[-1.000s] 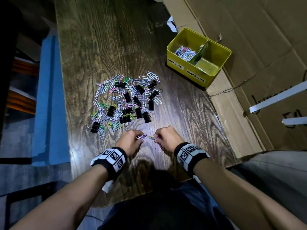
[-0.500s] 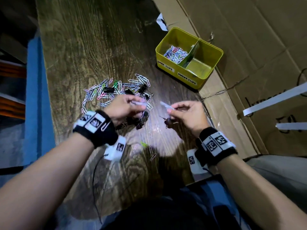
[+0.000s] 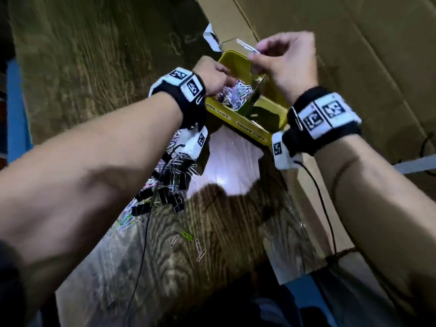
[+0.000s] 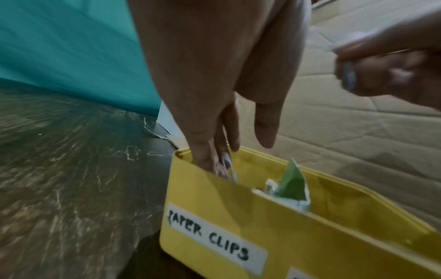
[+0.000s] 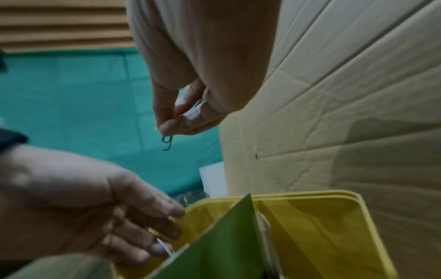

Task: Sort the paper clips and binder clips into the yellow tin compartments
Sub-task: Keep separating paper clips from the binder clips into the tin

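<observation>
We are finding the left hand's fingertips (image 4: 220,169) hiding behind the yellow tin (image 4: 238,217) wall; the second label (image 4: 310,273) is running off the lower edge.

A yellow tin (image 3: 250,131) carries white labels with black handwritten lettering (image 4: 210,237), and a green divider (image 5: 224,243) splits it. Inside lie white, lilac and pink paper clips (image 3: 236,93). The worktop (image 3: 94,67) is dark brown with pale wavy wood grain. Black binder clips (image 3: 169,199) mix with pastel clips. Black wristbands (image 3: 325,119) bear black-and-white square marker patterns. Tan cardboard (image 3: 354,31) lies to the right, with teal sheeting (image 4: 71,47) beyond.
</observation>
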